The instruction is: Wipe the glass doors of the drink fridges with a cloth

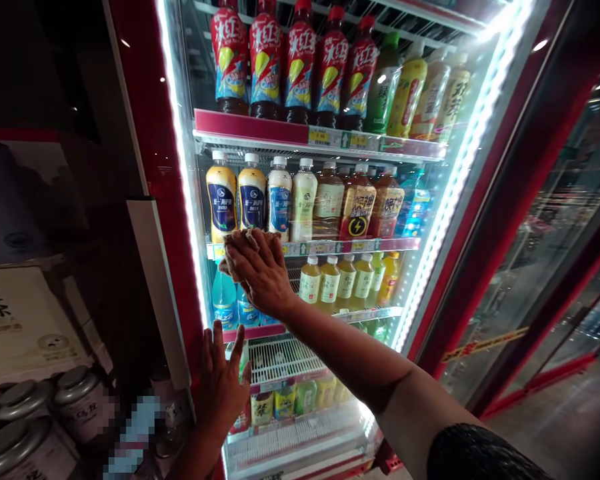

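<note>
With my arm stretched out, my right hand [260, 267] presses a crumpled brown cloth [229, 267] against the glass door [280, 347] of a lit drinks fridge. Part of the cloth is hidden under the palm and fingers. Lower down, my left hand [226, 373] rests at the door's left edge, fingers spread and nothing in it. Behind the glass near the cloth stand milk tea bottles [221, 200] with dark blue labels. Below them are blue bottles [224, 300], partly covered by my right hand.
Red-labelled iced tea bottles [265, 60] fill the upper shelf. Pale yellow bottles [329, 283] stand on a lower one. A red door frame [485, 200] borders another glass door on the right. Silver-lidded canisters [77, 400] and a pale box [25, 320] are at left.
</note>
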`<state>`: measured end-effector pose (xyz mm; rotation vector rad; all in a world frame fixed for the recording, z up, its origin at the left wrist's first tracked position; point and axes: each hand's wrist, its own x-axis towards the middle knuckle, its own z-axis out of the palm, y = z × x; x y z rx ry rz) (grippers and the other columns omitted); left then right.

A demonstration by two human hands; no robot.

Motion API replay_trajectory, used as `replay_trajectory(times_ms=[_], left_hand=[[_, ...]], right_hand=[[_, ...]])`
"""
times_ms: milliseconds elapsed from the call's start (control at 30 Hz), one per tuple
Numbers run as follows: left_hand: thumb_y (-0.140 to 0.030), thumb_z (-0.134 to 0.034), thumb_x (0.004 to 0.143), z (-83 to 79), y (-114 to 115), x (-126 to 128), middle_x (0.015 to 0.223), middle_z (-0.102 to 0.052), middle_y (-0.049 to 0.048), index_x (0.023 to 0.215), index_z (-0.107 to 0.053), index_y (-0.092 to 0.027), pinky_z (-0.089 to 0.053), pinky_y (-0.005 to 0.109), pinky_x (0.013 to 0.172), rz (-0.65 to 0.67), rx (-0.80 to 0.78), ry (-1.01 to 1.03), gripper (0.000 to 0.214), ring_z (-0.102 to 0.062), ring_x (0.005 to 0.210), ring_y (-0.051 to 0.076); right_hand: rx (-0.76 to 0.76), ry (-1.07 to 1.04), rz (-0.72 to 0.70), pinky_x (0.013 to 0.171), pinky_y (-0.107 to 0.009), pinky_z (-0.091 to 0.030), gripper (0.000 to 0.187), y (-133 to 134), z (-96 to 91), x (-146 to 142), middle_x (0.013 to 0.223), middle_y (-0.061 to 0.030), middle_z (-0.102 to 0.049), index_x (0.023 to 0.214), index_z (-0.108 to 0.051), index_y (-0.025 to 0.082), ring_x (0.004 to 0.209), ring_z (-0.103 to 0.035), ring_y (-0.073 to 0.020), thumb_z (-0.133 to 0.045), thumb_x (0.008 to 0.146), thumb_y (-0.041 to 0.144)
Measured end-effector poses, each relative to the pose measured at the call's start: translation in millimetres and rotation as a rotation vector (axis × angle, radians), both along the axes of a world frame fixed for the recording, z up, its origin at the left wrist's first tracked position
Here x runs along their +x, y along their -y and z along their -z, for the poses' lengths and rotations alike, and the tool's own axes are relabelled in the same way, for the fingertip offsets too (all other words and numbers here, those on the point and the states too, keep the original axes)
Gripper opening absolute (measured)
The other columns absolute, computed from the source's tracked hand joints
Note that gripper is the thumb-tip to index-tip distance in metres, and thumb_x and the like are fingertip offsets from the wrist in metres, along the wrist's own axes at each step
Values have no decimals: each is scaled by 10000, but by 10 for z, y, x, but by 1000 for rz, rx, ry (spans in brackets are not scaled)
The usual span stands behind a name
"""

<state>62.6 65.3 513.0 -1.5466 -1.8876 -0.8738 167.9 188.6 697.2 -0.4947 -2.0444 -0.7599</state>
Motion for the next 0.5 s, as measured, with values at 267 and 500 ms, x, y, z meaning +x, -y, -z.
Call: replay_trajectory(times_ms=[267, 500], left_hand=[[-218, -579, 970, -24, 5, 28, 1751, 148, 114, 1617, -111, -358, -298, 646, 1242, 4, -13, -10, 811, 10, 1614, 416], [-233, -542, 987, 6, -4, 4, 1743, 194, 87, 1616, -87, -366, -296, 656, 1237, -8, -45, -13, 788, 28, 1612, 427]], right_hand=[[38, 58, -78, 1369, -470, 32, 571, 41, -101, -141, 1706, 97, -328, 1614, -368, 306, 1646, -77, -195, -445, 1049, 296], [-19, 107, -120, 1369, -505, -30, 570, 148, -46, -344, 1695, 90, -363, 1606, -384, 330, 1642, -118, -219, -463, 1042, 299]])
